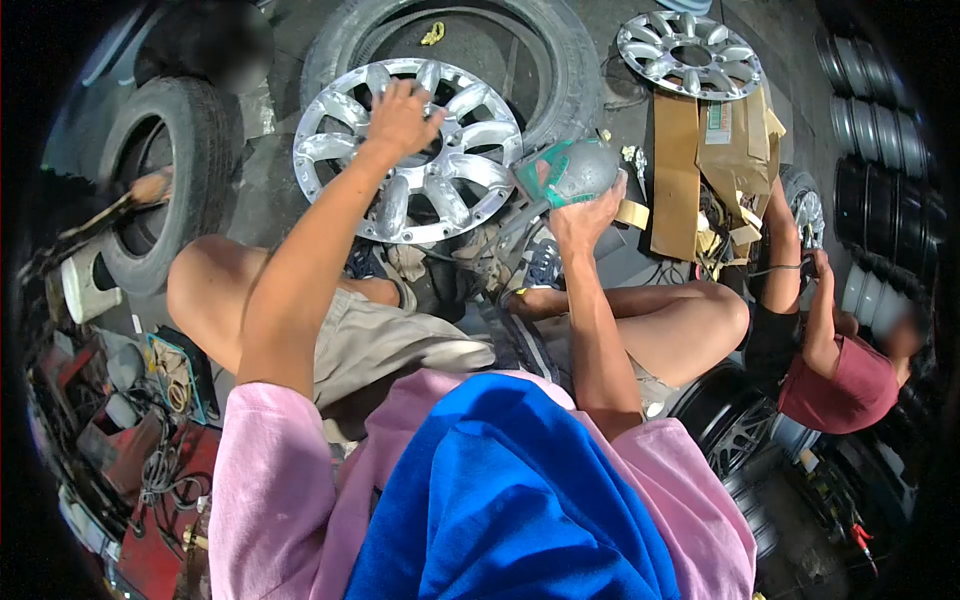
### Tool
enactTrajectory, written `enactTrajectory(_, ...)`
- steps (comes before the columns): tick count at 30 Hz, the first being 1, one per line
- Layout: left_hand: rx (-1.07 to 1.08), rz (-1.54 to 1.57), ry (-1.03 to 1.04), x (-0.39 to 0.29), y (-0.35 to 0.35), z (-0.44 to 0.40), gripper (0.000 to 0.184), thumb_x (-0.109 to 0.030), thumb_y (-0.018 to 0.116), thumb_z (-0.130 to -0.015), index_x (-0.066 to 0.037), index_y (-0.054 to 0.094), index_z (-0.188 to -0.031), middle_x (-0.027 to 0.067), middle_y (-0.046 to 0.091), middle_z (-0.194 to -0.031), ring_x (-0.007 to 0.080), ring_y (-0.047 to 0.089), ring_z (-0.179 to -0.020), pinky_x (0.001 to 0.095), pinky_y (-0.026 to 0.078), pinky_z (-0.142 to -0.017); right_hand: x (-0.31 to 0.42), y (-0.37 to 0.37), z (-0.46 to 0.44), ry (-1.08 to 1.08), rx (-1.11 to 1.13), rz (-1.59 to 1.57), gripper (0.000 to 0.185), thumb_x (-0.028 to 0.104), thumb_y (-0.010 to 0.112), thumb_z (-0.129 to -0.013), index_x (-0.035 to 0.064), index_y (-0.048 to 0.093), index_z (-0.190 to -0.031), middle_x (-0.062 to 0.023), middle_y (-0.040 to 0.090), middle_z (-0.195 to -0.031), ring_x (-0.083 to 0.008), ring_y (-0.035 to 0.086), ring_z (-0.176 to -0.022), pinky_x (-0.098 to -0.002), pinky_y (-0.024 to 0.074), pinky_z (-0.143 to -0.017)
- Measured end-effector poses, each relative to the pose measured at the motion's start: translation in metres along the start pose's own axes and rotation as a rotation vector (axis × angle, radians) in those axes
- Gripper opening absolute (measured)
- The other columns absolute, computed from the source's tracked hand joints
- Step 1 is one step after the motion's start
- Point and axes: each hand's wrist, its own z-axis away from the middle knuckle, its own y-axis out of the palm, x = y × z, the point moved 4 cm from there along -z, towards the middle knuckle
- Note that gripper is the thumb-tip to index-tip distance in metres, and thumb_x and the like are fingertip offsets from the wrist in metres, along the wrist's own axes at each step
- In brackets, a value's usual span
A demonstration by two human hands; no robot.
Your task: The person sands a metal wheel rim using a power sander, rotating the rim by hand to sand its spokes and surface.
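Observation:
A silver multi-spoke wheel face (480,170) lies in front of me, partly over a large tire (585,90). On its upper spokes rests my left hand (402,118), fingers spread and holding nothing. My right hand (592,212) is wrapped round a green and grey power tool (575,172) just right of the wheel face. The tool's rounded grey end faces up, and its lower side is hidden. Pale dust coats the spokes.
A second silver wheel face (690,55) sits at the top right above a cardboard box (675,180). Another tire (190,190) stands at left. A co-worker in a maroon shirt (845,385) is at right, near stacked rims (870,120). Cables (165,470) lie lower left.

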Motion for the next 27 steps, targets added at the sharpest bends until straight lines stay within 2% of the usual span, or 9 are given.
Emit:
enactTrajectory(5,0.148,0.273,0.041,-0.025,0.011,0.019,0.048,-0.044,0.065,-0.095,-0.008,0.071,-0.125,0.0214,0.059,-0.138,0.0429,0.055,-0.129,0.0484,0.044,-0.110,0.007,-0.003,-0.008,0.094,0.029,-0.066,0.059,0.046,0.093,-0.065,0.0048,0.075,-0.104,-0.0169,0.057,-0.103,-0.0401,0.057,-0.101,-0.0509,0.0450,-0.086)
enactTrajectory(10,0.084,0.549,0.020,-0.019,0.000,0.017,0.051,-0.047,0.060,-0.100,0.000,0.073,-0.114,0.0241,0.073,-0.107,0.0392,0.069,-0.106,0.0450,0.050,-0.099,0.010,0.031,-0.020,0.155,0.161,-0.198,0.067,0.056,0.093,-0.062,0.0060,0.077,-0.104,-0.0160,0.061,-0.111,-0.0381,0.059,-0.108,-0.0495,0.0480,-0.091)
enactTrajectory(13,0.158,0.800,-0.055,-0.051,-0.072,0.003,0.060,-0.055,0.058,-0.100,0.000,0.072,-0.118,0.0223,0.073,-0.111,0.0343,0.069,-0.106,0.0413,0.050,-0.098,0.027,0.054,-0.034,0.100,0.293,-0.241,0.063,0.051,0.092,-0.063,0.0045,0.076,-0.103,-0.0176,0.062,-0.113,-0.0380,0.061,-0.109,-0.0490,0.0499,-0.092)
enactTrajectory(15,0.088,0.927,0.089,-0.073,-0.093,-0.013,0.067,-0.061,0.058,-0.099,0.001,0.072,-0.120,0.0180,0.074,-0.111,0.0310,0.069,-0.108,0.0374,0.049,-0.100,0.031,0.072,-0.041,0.002,0.313,-0.087,0.061,0.046,0.091,-0.064,0.0032,0.075,-0.104,-0.0185,0.063,-0.114,-0.0388,0.062,-0.109,-0.0490,0.0506,-0.093)
enactTrajectory(17,0.090,0.969,0.153,-0.095,-0.092,-0.023,0.075,-0.067,0.062,-0.093,0.001,0.069,-0.125,0.0199,0.070,-0.121,0.0355,0.065,-0.118,0.0401,0.046,-0.105,0.033,0.073,-0.042,-0.103,0.337,0.072,0.058,0.042,0.089,-0.065,0.0018,0.074,-0.105,-0.0194,0.064,-0.114,-0.0395,0.063,-0.109,-0.0490,0.0514,-0.093)
enactTrajectory(19,0.171,0.527,0.301,-0.117,-0.077,-0.026,0.092,-0.077,0.064,-0.082,-0.005,0.061,-0.140,0.0306,0.058,-0.140,0.0414,0.058,-0.129,0.0458,0.046,-0.109,0.019,0.072,-0.042,0.035,0.381,-0.141,0.054,0.034,0.083,-0.068,-0.0024,0.070,-0.106,-0.0215,0.064,-0.115,-0.0424,0.062,-0.109,-0.0495,0.0515,-0.094)
enactTrajectory(21,0.278,0.585,0.375,-0.139,-0.052,-0.022,0.100,-0.076,0.068,-0.081,-0.005,0.050,-0.149,0.0336,0.052,-0.142,0.0455,0.050,-0.135,0.0501,0.041,-0.113,-0.007,0.065,-0.036,-0.094,0.280,-0.087,0.050,0.029,0.081,-0.074,-0.0026,0.063,-0.109,-0.0181,0.072,-0.101,-0.0335,0.071,-0.096,-0.0428,0.0553,-0.084)
enactTrajectory(23,0.399,0.560,0.447,-0.169,-0.052,-0.018,0.101,-0.074,0.067,-0.083,-0.007,0.040,-0.155,0.0350,0.051,-0.142,0.0475,0.049,-0.136,0.0508,0.040,-0.114,-0.024,0.043,-0.025,0.076,0.355,-0.217,0.052,0.029,0.080,-0.069,-0.0038,0.067,-0.107,-0.0222,0.064,-0.114,-0.0431,0.063,-0.107,-0.0469,0.0511,-0.094)
enactTrajectory(27,0.489,0.455,0.463,-0.207,-0.040,-0.019,0.098,-0.071,0.067,-0.084,-0.011,0.038,-0.156,0.0359,0.050,-0.142,0.0489,0.048,-0.136,0.0517,0.040,-0.114,-0.044,0.032,-0.018,0.008,0.222,-0.326,0.042,0.013,0.073,-0.070,-0.0032,0.067,-0.109,-0.0222,0.068,-0.106,-0.0431,0.065,-0.103,-0.0463,0.0509,-0.093)
